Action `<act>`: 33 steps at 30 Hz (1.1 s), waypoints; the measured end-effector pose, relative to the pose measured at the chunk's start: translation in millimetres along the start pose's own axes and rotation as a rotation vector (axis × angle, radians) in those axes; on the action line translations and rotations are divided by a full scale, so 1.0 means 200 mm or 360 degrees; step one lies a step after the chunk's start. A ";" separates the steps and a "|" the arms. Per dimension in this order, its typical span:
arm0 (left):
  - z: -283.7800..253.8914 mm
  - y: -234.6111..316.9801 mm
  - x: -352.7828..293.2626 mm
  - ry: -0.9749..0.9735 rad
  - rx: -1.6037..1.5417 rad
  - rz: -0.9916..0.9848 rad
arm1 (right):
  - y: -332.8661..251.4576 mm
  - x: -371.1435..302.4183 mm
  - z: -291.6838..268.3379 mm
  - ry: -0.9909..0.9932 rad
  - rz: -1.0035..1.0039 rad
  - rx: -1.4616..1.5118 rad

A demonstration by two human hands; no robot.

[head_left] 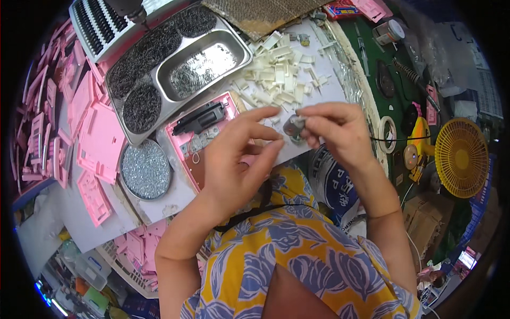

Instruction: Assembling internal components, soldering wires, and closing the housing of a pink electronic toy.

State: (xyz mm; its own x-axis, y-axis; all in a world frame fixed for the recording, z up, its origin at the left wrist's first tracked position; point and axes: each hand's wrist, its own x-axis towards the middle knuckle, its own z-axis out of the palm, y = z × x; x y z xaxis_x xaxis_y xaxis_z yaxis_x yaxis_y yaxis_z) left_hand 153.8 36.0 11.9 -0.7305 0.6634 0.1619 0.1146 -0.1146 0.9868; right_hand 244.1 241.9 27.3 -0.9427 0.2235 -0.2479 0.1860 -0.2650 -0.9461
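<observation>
My right hand pinches a small grey metallic part, possibly a little motor, between thumb and fingers over the table's near edge. Close by on its left, my left hand has its fingers curved and apart, with nothing visible between them. Beneath and beyond that hand lies an open pink plastic housing, partly hidden by it. A black molded part sits inside the housing, along with some wiring. Just past both hands, loose cream-white plastic pieces are heaped on the table.
A metal compartment tray holds dark screws at the back left. Silvery small parts fill a round dish. Pink plastic panels pile up at left. On the right are a tape roll and a yellow fan. A powered driver hangs above.
</observation>
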 end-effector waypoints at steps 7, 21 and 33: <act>0.06 0.00 -0.05 -0.0248 0.0646 0.0623 | 0.18 -0.20 -0.02 -0.0079 0.0411 0.0863; -0.15 0.05 -0.34 0.0267 -0.0217 -0.0537 | 0.18 -0.10 -0.22 -0.0061 -0.0210 -0.1261; -0.16 0.02 -0.31 0.0027 0.0306 -0.0099 | 0.11 -0.09 -0.10 -0.0045 -0.0190 -0.1413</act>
State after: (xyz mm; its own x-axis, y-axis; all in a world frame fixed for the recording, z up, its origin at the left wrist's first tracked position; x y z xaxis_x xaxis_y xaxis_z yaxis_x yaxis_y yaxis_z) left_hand 177.9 -27.9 5.1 -0.7511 0.6523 0.1018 0.1940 0.0706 0.9785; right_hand 270.6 251.0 6.4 -0.9738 0.1767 -0.1432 0.2209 0.5847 -0.7806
